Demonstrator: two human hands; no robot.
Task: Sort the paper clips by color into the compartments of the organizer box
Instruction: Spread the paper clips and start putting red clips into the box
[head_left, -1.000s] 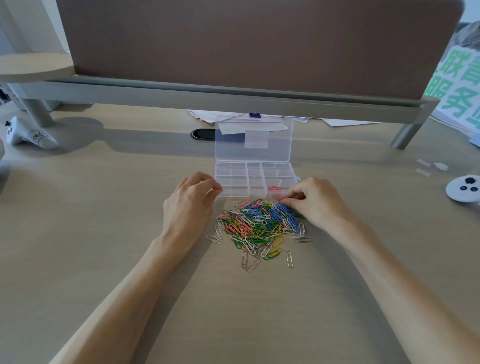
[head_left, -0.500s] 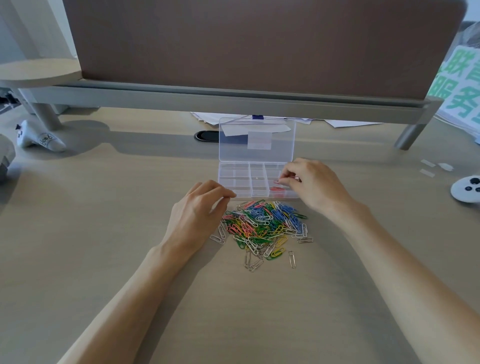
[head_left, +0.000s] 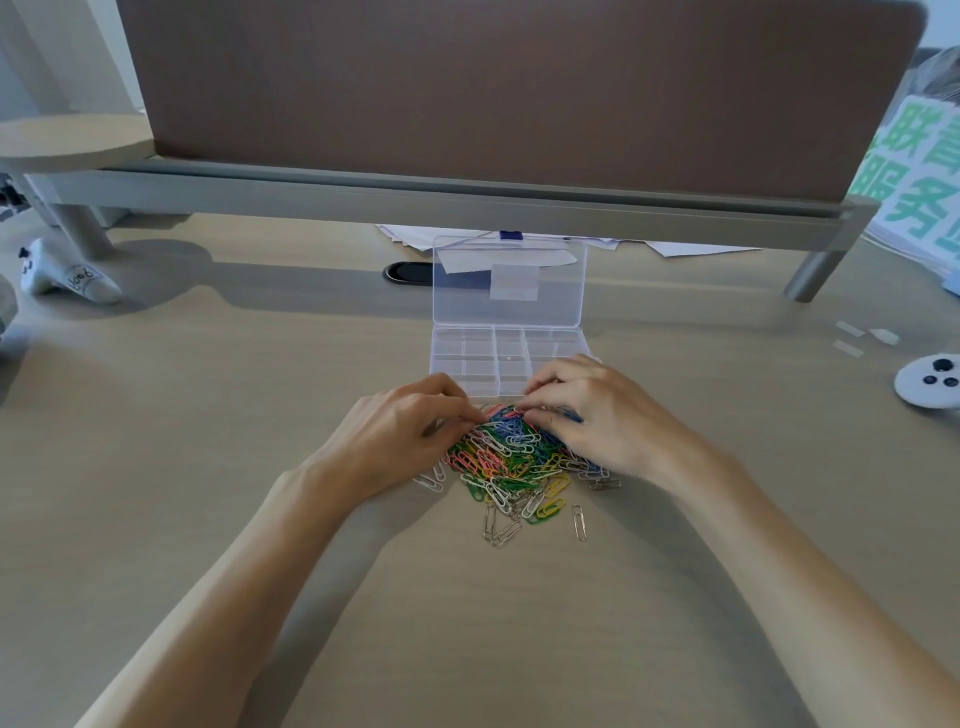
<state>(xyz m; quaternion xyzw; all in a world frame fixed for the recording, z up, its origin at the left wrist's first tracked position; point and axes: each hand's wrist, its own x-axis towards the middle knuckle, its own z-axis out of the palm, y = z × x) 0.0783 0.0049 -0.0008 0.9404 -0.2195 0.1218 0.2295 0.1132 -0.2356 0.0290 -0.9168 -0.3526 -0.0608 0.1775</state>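
- Head view: heap of multicoloured wire paper clips (head_left: 514, 457) lies on the pale wood tabletop (head_left: 208, 415), just at 6 o'clock of the clear plastic organizer box (head_left: 467, 358), whose lid stands open.
- Left hand (head_left: 400, 441) works the heap's 10 o'clock edge and right hand (head_left: 608, 415) its 2 o'clock edge. Both have fingers curled into the clips; whether either grasps one cannot be told.
- Visible compartments look empty and the near-right one is hidden. Sorting judged barely begun.

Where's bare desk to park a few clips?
Bare light wooden desk left of the left hand, and right of the right hand toward the round white controller. Crowded: multicoloured paper clip pile beside the clear plastic organizer box.
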